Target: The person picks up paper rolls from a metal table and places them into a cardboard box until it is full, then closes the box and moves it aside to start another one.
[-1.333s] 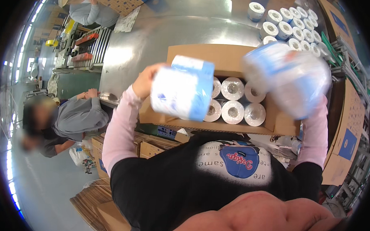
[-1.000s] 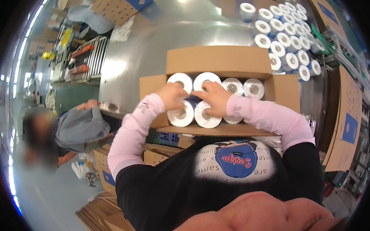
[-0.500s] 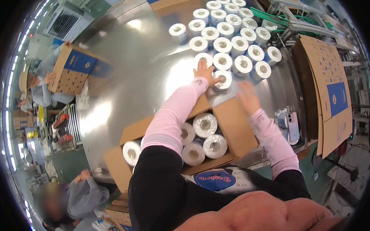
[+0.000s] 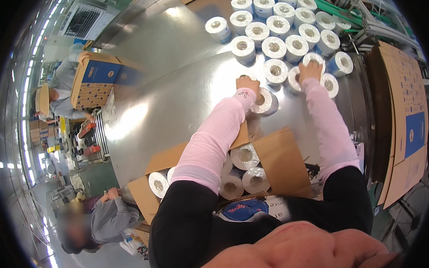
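Observation:
Pressed over wrapped toilet paper rolls on the steel table (image 4: 178, 81), both my hands have curled fingers. My left hand (image 4: 248, 84) is closed on a roll mostly hidden beneath it; another toilet paper roll (image 4: 264, 102) leans against its right side. My right hand (image 4: 311, 71) closes over a roll (image 4: 314, 59) at the near edge of the group, with one roll (image 4: 293, 80) to its left and one (image 4: 329, 85) to its right. Close to my body, an open cardboard box (image 4: 282, 157) holds several upright rolls (image 4: 245, 156), partly covered by my left forearm.
More rolls (image 4: 278, 25) stand grouped at the far side. Flattened cartons (image 4: 401, 121) lean at the right, near green straps (image 4: 337, 13) and a metal frame. At left, a co-worker handles a blue-and-brown carton (image 4: 96, 82); another person (image 4: 112, 215) sits lower left.
My right hand has moved from beside the box flap forward onto the rolls. My left hand's spread fingers have curled, and the roll beside it now stands apart from the group. The view has shifted.

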Available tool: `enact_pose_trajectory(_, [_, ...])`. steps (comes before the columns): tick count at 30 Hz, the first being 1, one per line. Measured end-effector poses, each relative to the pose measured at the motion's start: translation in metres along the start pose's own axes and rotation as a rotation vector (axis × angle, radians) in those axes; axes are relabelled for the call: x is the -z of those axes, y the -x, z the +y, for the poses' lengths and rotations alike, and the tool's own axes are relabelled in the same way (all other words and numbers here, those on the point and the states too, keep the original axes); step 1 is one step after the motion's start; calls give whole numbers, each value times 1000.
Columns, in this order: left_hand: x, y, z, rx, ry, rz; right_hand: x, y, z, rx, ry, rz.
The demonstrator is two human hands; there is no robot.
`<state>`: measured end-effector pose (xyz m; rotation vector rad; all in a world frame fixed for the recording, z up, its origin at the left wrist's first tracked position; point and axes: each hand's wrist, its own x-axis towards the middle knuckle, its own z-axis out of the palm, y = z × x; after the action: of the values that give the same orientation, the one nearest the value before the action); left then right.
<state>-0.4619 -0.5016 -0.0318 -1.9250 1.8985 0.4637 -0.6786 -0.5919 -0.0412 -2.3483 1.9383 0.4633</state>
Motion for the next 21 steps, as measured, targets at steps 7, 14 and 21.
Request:
enact_pose_trajectory(7, [40,60,-115,-1,874,420,-138,160,-52,362,-265,313])
enact_pose_trajectory(14, [98,281,-101,-724,2120,211,-119,140,26,39,-920,33])
enact_pose_trajectory(21, [70,419,-107,-294,587,276,179,229,2,1148,-883,-141])
